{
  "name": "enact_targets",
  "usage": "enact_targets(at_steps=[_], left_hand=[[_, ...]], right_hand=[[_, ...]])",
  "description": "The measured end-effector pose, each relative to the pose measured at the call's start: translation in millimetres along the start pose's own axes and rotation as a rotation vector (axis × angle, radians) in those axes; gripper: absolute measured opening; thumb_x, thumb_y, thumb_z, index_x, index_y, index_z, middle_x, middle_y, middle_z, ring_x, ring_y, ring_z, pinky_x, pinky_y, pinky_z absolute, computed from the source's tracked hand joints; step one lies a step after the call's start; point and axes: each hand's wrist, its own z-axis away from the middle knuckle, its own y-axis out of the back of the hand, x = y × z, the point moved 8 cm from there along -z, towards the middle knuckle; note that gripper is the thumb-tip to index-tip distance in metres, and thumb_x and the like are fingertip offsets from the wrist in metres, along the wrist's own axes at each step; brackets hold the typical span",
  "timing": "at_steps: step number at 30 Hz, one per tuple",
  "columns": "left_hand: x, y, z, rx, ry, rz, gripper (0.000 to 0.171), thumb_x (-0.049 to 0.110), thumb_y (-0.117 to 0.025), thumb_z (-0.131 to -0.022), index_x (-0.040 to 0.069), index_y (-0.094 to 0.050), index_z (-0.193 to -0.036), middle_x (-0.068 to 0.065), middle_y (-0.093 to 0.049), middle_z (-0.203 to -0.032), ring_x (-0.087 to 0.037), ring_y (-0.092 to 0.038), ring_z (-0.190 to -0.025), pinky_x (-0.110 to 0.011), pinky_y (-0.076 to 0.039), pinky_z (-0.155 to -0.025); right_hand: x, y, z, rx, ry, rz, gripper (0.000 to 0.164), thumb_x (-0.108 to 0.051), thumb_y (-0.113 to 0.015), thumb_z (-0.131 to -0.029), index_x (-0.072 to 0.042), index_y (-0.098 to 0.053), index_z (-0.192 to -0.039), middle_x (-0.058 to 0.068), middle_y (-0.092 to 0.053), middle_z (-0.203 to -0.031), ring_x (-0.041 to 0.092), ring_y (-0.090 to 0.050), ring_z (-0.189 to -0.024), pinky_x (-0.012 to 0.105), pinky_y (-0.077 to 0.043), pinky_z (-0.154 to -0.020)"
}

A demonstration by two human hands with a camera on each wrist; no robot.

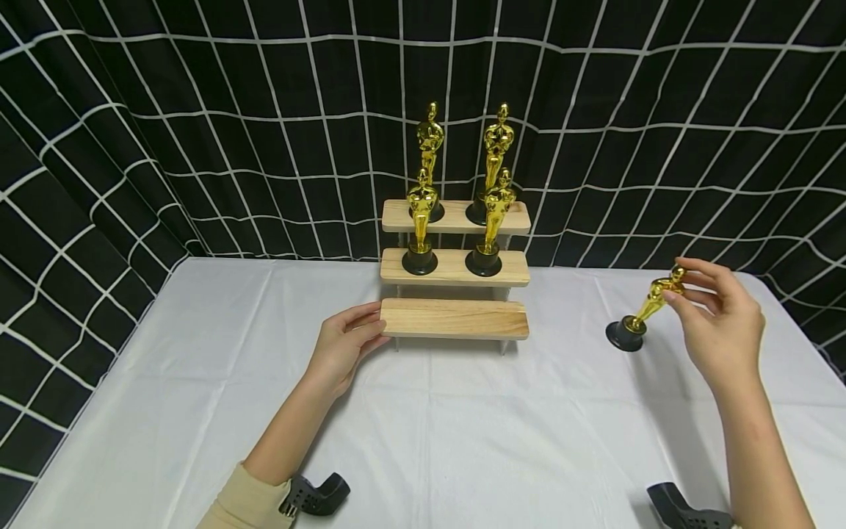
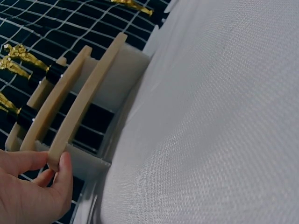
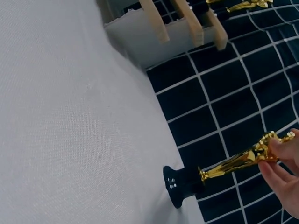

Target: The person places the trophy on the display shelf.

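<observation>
My left hand (image 1: 342, 345) pinches the left end of the lowest wooden shelf (image 1: 456, 319) of a three-tier stand, thumb and fingers on its edge in the left wrist view. Far to the right, my right hand (image 1: 723, 323) holds a gold trophy statuette (image 1: 654, 300) by its upper body. That statuette leans toward the hand, its round black base (image 1: 625, 333) at the white cloth; whether the base touches it I cannot tell. Two gold statuettes stand upright on the middle shelf (image 1: 453, 276), and two more on the top shelf (image 1: 456, 218). Nothing stands on the lowest shelf.
A white cloth (image 1: 463, 441) covers the table. Behind it hangs a black curtain (image 1: 277, 147) with a white grid, close to the back of the stand. Dark wrist-worn devices (image 1: 320, 494) show on both forearms.
</observation>
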Motion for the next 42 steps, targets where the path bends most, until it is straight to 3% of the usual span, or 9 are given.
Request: enact_targets(at_steps=[9, 25, 42], left_hand=[[0.0, 0.1, 0.1, -0.002, -0.003, 0.001, 0.042, -0.012, -0.059, -0.101, -0.014, -0.055, -0.142, -0.026, -0.059, -0.132, -0.018, -0.067, -0.105, -0.022, -0.064, -0.089], [-0.2, 0.0, -0.4, -0.001, -0.006, 0.008, 0.042, -0.012, -0.058, -0.100, -0.015, -0.055, -0.142, -0.027, -0.059, -0.132, -0.018, -0.067, -0.104, -0.021, -0.064, -0.089], [0.2, -0.6, -0.7, 0.003, 0.000, 0.015, 0.042, -0.013, -0.059, -0.100, -0.015, -0.055, -0.142, -0.026, -0.060, -0.131, -0.015, -0.068, -0.100, -0.020, -0.065, -0.086]], right_hand=[[-5.0, 0.1, 0.8, -0.010, -0.012, 0.017, 0.054, 0.009, -0.071, -0.095, -0.010, -0.062, -0.145, -0.029, -0.054, -0.111, -0.011, -0.058, -0.102, 0.000, -0.051, -0.091], [-37.0, -0.1, 8.1, -0.032, 0.067, 0.013, 0.055, 0.009, -0.074, -0.094, -0.010, -0.063, -0.144, -0.023, -0.058, -0.117, -0.009, -0.059, -0.103, -0.001, -0.050, -0.088], [-77.8, -1.2, 21.4, -0.060, 0.198, -0.023, 0.054, 0.017, -0.074, -0.089, -0.001, -0.064, -0.140, -0.028, -0.058, -0.111, -0.010, -0.060, -0.099, -0.001, -0.051, -0.086]])
